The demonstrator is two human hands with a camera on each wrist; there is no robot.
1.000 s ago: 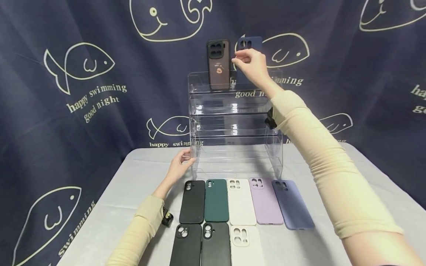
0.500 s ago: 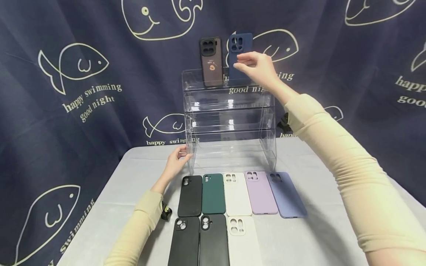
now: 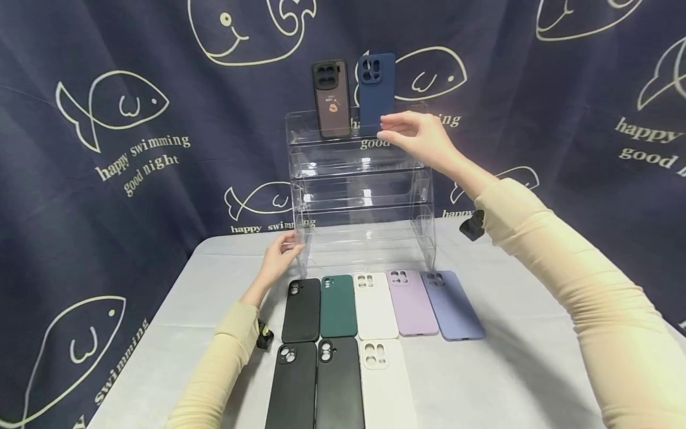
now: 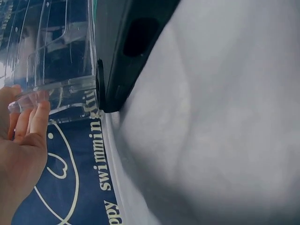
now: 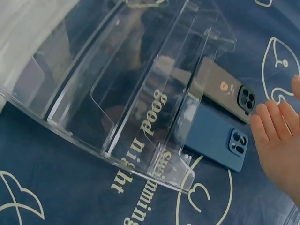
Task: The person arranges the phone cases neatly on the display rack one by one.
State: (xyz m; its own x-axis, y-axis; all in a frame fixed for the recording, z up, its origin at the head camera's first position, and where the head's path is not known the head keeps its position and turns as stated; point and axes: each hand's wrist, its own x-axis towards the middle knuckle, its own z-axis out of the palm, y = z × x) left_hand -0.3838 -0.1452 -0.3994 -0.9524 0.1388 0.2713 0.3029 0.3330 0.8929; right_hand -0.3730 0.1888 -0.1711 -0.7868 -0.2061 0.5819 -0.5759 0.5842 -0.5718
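Right hand (image 3: 420, 137) is released: fingers loosely extended, nothing held, just beside the lower right edge of the blue case (image 3: 377, 98), with no contact discernible. Said case stands upright on the top tier of the clear rack (image 3: 370, 208), immediately right of the brown case (image 3: 333, 104). Left hand (image 3: 278, 257) grasps the rack low on its left side, thumb and fingers about the clear panel. Eight other cases (image 3: 339, 307) lie flat in two rows on the surface (image 3: 177, 357), near side of the rack. Assessment: the blue case is probably light, thin and slightly flexible, its matte back giving fair grip; best held by both long edges, below the camera openings. The rack appears stiff but likely slippery and crackable; steady it by the lower side panel.
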